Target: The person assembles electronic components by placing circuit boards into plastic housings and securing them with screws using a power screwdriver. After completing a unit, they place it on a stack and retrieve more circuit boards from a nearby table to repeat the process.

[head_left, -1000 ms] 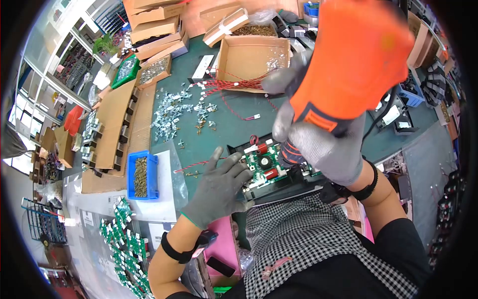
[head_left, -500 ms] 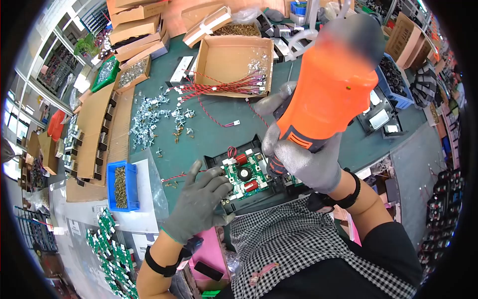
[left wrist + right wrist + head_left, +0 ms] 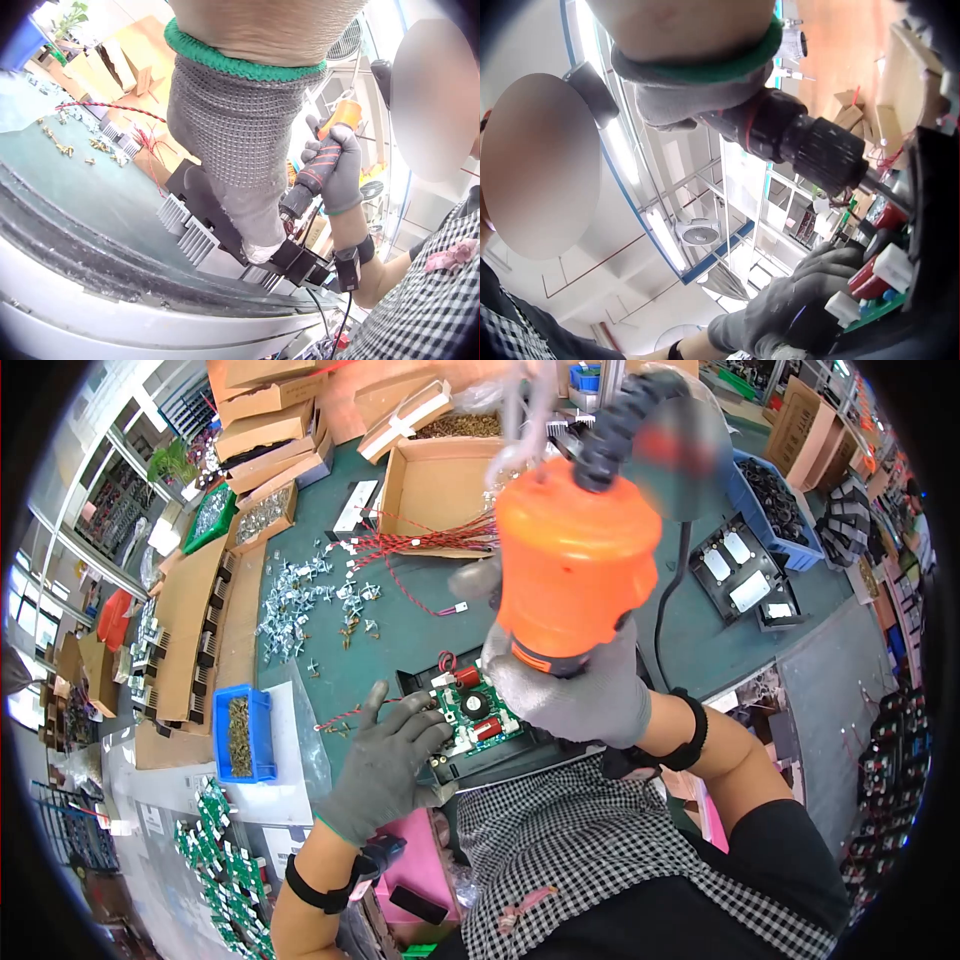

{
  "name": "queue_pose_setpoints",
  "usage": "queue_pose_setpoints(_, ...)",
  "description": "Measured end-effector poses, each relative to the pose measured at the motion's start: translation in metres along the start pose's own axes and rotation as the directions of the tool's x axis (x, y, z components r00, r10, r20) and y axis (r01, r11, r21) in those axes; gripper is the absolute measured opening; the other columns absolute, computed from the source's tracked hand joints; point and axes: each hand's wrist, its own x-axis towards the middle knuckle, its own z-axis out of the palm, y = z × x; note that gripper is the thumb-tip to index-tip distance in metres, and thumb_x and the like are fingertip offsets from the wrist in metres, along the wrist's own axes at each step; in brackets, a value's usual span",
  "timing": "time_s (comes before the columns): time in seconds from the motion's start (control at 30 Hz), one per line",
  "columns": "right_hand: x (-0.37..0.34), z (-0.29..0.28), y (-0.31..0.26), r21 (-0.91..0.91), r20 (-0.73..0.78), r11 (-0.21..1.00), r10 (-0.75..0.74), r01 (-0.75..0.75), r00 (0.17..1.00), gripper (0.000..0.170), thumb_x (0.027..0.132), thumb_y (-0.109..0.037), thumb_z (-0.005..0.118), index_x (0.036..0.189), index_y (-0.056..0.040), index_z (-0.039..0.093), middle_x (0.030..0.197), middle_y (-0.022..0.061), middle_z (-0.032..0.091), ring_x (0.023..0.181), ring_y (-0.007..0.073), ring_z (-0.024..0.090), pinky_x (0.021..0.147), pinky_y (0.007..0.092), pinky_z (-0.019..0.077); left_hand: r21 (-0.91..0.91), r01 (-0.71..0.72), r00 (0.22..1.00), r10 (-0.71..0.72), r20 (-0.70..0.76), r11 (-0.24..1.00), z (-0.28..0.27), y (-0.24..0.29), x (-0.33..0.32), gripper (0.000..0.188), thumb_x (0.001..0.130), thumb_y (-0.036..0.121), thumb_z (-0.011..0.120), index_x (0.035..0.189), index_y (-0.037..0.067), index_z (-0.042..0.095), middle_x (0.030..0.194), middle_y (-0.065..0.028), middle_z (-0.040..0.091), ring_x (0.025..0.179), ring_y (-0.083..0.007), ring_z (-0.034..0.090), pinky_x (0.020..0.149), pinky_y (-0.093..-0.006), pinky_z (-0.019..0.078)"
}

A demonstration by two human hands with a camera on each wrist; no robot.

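Note:
My gloved right hand (image 3: 570, 690) grips an orange and black electric screwdriver (image 3: 575, 560), which stands nearly upright over the work. In the right wrist view its black chuck (image 3: 829, 154) carries a metal bit that points at the assembly. Below lies a black case (image 3: 475, 765) with a green circuit board (image 3: 462, 740), red components and a round black coil. My gloved left hand (image 3: 385, 770) holds the case's left end, thumb at the near side and fingers over the edge. Silvery finned heat sinks (image 3: 199, 247) line the case's side. The head view hides the bit's tip.
Left of the case lie loose silvery parts (image 3: 295, 600) and a blue bin (image 3: 245, 760) of small brass-coloured pieces. Red twisted wires (image 3: 420, 540) spill from a cardboard tray (image 3: 425, 480). A second black case (image 3: 745, 575) lies right, near a black cable (image 3: 668, 600).
The head view has shifted. The screwdriver's top has swung left and stands more upright, the right hand moving with it. My left hand stays on the case's left end.

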Motion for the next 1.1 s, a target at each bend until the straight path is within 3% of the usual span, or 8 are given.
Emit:
queue_pose_setpoints(0.13, 0.006, -0.021, -0.030, 0.040, -0.021, 0.997, -0.071, 0.071, 0.997, 0.048, 0.079, -0.004, 0.062, 0.123, -0.0056, 0.042, 0.110, 0.0100, 0.057, 0.085, 0.0144, 0.061, 0.073, 0.0304, 0.0511, 0.146, 0.096, 0.992, -0.107, 0.066, 0.985, -0.021, 0.021, 0.003, 0.068, 0.065, 0.053, 0.074, 0.117, 0.012, 0.059, 0.122, -0.0063, 0.058, 0.127, -0.0288, 0.046, 0.115, -0.0547, 0.0191)
queue_pose_setpoints(0.23, 0.000, -0.045, -0.040, -0.004, 0.030, 0.992, -0.127, 0.128, 0.991, 0.050, 0.080, 0.000, 0.060, 0.125, -0.0068, 0.040, 0.113, 0.0139, 0.057, 0.081, 0.0175, 0.064, 0.070, 0.0318, 0.0526, 0.085, 0.159, 0.987, -0.158, -0.019, 0.984, -0.037, 0.045, 0.016, 0.074, 0.066, 0.057, 0.073, 0.122, 0.011, 0.056, 0.128, -0.0089, 0.054, 0.130, -0.0307, 0.042, 0.115, -0.0549, 0.0183)
queue_pose_setpoints(0.47, -0.021, -0.053, -0.008, -0.078, 0.017, 0.987, -0.138, 0.139, 0.990, 0.054, 0.081, 0.006, 0.059, 0.128, -0.0084, 0.037, 0.117, 0.0193, 0.058, 0.076, 0.0227, 0.068, 0.066, 0.0340, 0.0549, -0.043, -0.138, 0.990, 0.136, -0.034, 0.990, -0.007, 0.062, 0.088, 0.077, 0.066, 0.057, 0.074, 0.120, 0.003, 0.059, 0.125, -0.0105, 0.056, 0.133, -0.0295, 0.039, 0.116, -0.0543, 0.0199)
queue_pose_setpoints(0.5, -0.022, -0.053, -0.006, -0.093, 0.011, 0.986, -0.140, 0.141, 0.990, 0.053, 0.081, 0.005, 0.060, 0.128, -0.0082, 0.038, 0.116, 0.0188, 0.058, 0.077, 0.0227, 0.068, 0.067, 0.0340, 0.0549, -0.032, -0.142, 0.990, 0.142, 0.004, 0.989, -0.005, 0.062, 0.092, 0.075, 0.066, 0.057, 0.075, 0.116, 0.003, 0.063, 0.125, -0.0097, 0.057, 0.134, -0.0288, 0.039, 0.117, -0.0547, 0.0188)
queue_pose_setpoints(0.6, -0.024, -0.053, -0.001, -0.135, -0.007, 0.980, -0.147, 0.144, 0.989, 0.052, 0.079, 0.003, 0.062, 0.125, -0.0075, 0.041, 0.113, 0.0171, 0.059, 0.078, 0.0229, 0.067, 0.069, 0.0340, 0.0547, -0.001, -0.127, 0.941, 0.120, 0.317, 0.992, -0.009, 0.060, 0.105, 0.097, 0.071, 0.071, 0.063, 0.146, 0.015, 0.038, 0.151, -0.0120, 0.037, 0.145, -0.0340, 0.023, 0.119, -0.0551, 0.0024)
queue_pose_setpoints(0.7, -0.024, -0.053, 0.002, -0.171, -0.016, 0.973, -0.161, 0.156, 0.987, 0.051, 0.077, 0.002, 0.064, 0.123, -0.0068, 0.043, 0.110, 0.0155, 0.061, 0.079, 0.0230, 0.067, 0.071, 0.0340, 0.0546, -0.005, -0.115, 0.912, 0.107, 0.397, 0.993, -0.007, 0.058, 0.110, 0.099, 0.071, 0.071, 0.063, 0.149, 0.018, 0.033, 0.154, -0.0096, 0.033, 0.146, -0.0332, 0.020, 0.118, -0.0543, 0.0003)
queue_pose_setpoints(0.8, -0.025, -0.053, 0.003, -0.214, -0.022, 0.964, -0.169, 0.161, 0.985, 0.050, 0.075, 0.000, 0.066, 0.121, -0.0061, 0.046, 0.107, 0.0139, 0.062, 0.081, 0.0231, 0.067, 0.072, 0.0340, 0.0544, -0.107, -0.158, 0.982, 0.167, 0.083, 0.982, 0.005, 0.055, 0.103, 0.073, 0.065, 0.056, 0.077, 0.114, 0.005, 0.062, 0.119, -0.0083, 0.058, 0.132, -0.0272, 0.041, 0.118, -0.0553, 0.0176)
queue_pose_setpoints(1.1, -0.034, -0.040, 0.011, -0.476, -0.050, 0.859, -0.238, 0.186, 0.970, 0.048, 0.070, -0.004, 0.071, 0.114, -0.0040, 0.053, 0.099, 0.0090, 0.066, 0.085, 0.0234, 0.067, 0.077, 0.0340, 0.0539, -0.165, -0.152, 0.978, 0.172, 0.117, 0.974, 0.016, 0.047, 0.102, 0.076, 0.063, 0.055, 0.079, 0.121, 0.008, 0.062, 0.126, -0.0091, 0.053, 0.132, -0.0269, 0.039, 0.117, -0.0564, 0.0175)
